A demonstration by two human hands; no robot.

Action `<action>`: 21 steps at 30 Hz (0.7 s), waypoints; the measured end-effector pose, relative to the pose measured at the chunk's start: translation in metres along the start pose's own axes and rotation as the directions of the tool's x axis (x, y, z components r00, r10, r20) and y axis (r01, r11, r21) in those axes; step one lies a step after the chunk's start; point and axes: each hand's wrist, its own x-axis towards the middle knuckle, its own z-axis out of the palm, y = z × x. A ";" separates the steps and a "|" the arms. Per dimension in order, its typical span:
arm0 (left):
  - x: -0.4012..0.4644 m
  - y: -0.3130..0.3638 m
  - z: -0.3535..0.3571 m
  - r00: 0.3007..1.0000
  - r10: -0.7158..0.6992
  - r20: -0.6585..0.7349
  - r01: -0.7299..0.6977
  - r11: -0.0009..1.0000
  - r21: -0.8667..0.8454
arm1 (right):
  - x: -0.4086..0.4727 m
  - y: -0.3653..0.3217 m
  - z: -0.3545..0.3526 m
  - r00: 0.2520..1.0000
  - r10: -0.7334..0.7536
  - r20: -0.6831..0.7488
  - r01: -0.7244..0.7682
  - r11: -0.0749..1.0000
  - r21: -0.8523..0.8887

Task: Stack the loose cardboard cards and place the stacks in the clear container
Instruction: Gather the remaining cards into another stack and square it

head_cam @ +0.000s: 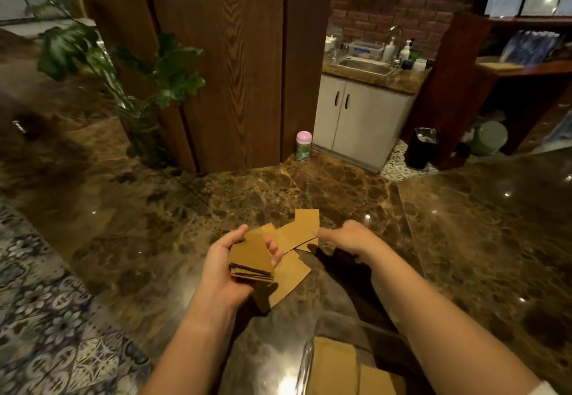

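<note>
My left hand [227,263] grips a stack of brown cardboard cards [251,260], thumb on the far edge and fingers curled round the right side. Several loose cards [297,233] lie fanned on the dark marble counter [154,224] just beyond and under that stack. My right hand [343,238] reaches in from the right, its fingertips pinching the edge of the loose card lying farthest to the right. The clear container [306,363] sits at the bottom edge near me, with stacked cards [337,366] inside it.
A glass vase with a leafy plant [139,134] stands at the back left of the counter. A pink-lidded jar [304,145] sits by the wooden pillar [232,63]. Beyond the counter are a sink cabinet [362,125] and a black bin [421,148].
</note>
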 end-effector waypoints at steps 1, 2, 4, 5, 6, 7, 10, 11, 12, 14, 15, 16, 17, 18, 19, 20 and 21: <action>0.004 0.001 0.000 1.000 0.010 -0.010 -0.010 1.000 0.026 | 0.009 -0.009 0.008 1.000 0.005 -0.011 -0.006 0.998 -0.060; 0.009 0.003 -0.001 1.000 0.024 -0.015 -0.023 0.999 0.046 | 0.018 -0.017 0.017 0.999 0.027 -0.026 -0.029 0.995 -0.099; 0.017 0.006 -0.001 0.999 0.045 0.010 -0.045 0.997 0.059 | 0.033 -0.029 0.034 0.992 0.103 -0.075 -0.110 0.991 -0.082; 0.020 0.007 -0.001 0.998 0.049 0.026 -0.050 0.997 0.054 | 0.038 -0.034 0.040 0.983 0.144 -0.114 -0.151 0.987 -0.051; 0.023 0.009 -0.002 0.998 0.051 0.035 -0.053 0.997 0.050 | 0.041 -0.038 0.045 0.971 0.179 -0.156 -0.185 0.983 -0.021; 0.026 0.010 -0.002 0.998 0.055 0.034 -0.056 0.997 0.047 | 0.044 -0.042 0.047 0.960 0.207 -0.190 -0.212 0.977 -0.004; 0.033 0.012 -0.003 0.997 0.066 0.027 -0.066 0.998 0.021 | 0.053 -0.053 0.051 0.952 0.252 -0.175 -0.260 0.965 -0.022; 0.035 0.013 -0.002 0.997 0.069 0.020 -0.069 0.998 0.013 | 0.058 -0.053 0.050 0.952 0.264 -0.152 -0.271 0.962 -0.024; 0.035 0.013 -0.001 0.997 0.070 0.016 -0.070 0.998 0.005 | 0.062 -0.053 0.047 0.958 0.263 -0.118 -0.265 0.964 -0.003; 0.036 0.015 0.002 0.997 0.070 0.021 -0.070 0.997 -0.022 | 0.068 -0.048 0.035 0.979 0.199 -0.049 -0.185 0.962 0.202; 0.036 0.016 0.004 0.997 0.073 0.026 -0.073 0.997 -0.032 | 0.067 -0.044 0.028 0.988 0.154 -0.025 -0.135 0.922 0.364; 0.036 0.018 0.006 0.996 0.081 0.031 -0.080 0.996 -0.037 | 0.062 -0.039 0.020 0.993 0.116 -0.011 -0.094 0.859 0.503; 0.037 0.018 0.007 0.995 0.092 0.037 -0.091 0.995 -0.034 | 0.054 -0.033 0.012 0.997 0.076 -0.013 -0.053 0.800 0.598; 0.036 0.018 0.010 0.994 0.102 0.049 -0.101 0.995 -0.022 | 0.045 -0.027 0.002 0.999 0.041 -0.034 -0.009 0.755 0.656; 0.036 0.017 0.013 0.992 0.108 0.063 -0.109 0.994 0.002 | 0.035 -0.021 -0.007 0.998 0.014 -0.055 0.029 0.709 0.705; 0.034 0.016 0.018 0.991 0.111 0.081 -0.114 0.993 0.036 | 0.023 -0.016 -0.016 0.998 -0.006 -0.070 0.056 0.666 0.744; 0.033 0.015 0.023 0.989 0.113 0.098 -0.121 0.990 0.072 | 0.010 -0.012 -0.025 0.997 -0.028 -0.067 0.070 0.620 0.781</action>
